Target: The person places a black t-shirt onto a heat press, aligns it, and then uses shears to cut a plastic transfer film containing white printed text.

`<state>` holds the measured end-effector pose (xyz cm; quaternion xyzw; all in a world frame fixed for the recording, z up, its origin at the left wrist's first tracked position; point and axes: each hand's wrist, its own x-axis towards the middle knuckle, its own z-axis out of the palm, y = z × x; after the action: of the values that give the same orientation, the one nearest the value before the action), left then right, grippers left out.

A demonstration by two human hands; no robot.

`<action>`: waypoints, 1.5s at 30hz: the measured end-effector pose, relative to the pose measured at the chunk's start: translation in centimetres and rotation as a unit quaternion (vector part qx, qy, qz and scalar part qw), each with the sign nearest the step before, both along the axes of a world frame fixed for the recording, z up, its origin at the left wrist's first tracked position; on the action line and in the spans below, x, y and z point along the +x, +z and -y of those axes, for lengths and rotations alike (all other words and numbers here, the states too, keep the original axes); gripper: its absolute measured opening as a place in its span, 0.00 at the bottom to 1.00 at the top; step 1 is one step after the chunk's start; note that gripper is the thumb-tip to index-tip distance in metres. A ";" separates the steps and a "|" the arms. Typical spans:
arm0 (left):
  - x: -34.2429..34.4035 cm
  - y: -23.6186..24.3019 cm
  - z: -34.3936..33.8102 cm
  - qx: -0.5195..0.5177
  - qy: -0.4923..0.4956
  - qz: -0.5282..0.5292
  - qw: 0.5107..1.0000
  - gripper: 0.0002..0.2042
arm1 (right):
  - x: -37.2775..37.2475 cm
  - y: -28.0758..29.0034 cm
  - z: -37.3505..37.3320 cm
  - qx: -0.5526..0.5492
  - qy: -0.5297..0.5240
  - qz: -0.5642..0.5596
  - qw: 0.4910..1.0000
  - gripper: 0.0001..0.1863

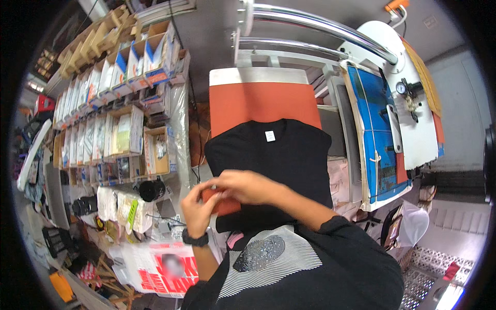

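A black T-shirt with a white neck label lies on the orange platen, whose orange surface also shows below my hands. My left hand, with a dark watch on its wrist, is at the shirt's left side, fingers curled and pinched. My right hand reaches across from the right, its fingertips closed together right beside those of my left. What, if anything, is between their fingers is hidden.
Cardboard bins fill racks at the left, with a printed poster below. A machine with chrome rails, white arm and blue panel stands at back and right.
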<state>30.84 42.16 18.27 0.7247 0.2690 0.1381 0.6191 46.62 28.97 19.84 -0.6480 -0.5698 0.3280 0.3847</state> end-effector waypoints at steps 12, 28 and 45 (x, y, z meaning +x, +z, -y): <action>24.0 -7.6 2.4 0.456 -0.257 -0.036 0.851 0.10 | 28.7 -9.1 3.9 0.035 -0.253 -0.037 0.966 0.09; 24.4 -7.7 1.5 0.396 -0.233 0.035 0.887 0.08 | 22.4 -7.0 6.4 -0.067 -0.039 0.171 0.982 0.11; 23.8 -8.6 1.0 0.404 -0.302 -0.035 0.863 0.11 | 22.5 -7.7 5.3 -0.208 -0.031 0.200 0.957 0.14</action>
<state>54.64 41.13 9.66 0.9615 -0.0205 0.0152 0.2737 69.07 23.68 12.11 -0.7832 -0.5338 0.2912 0.1297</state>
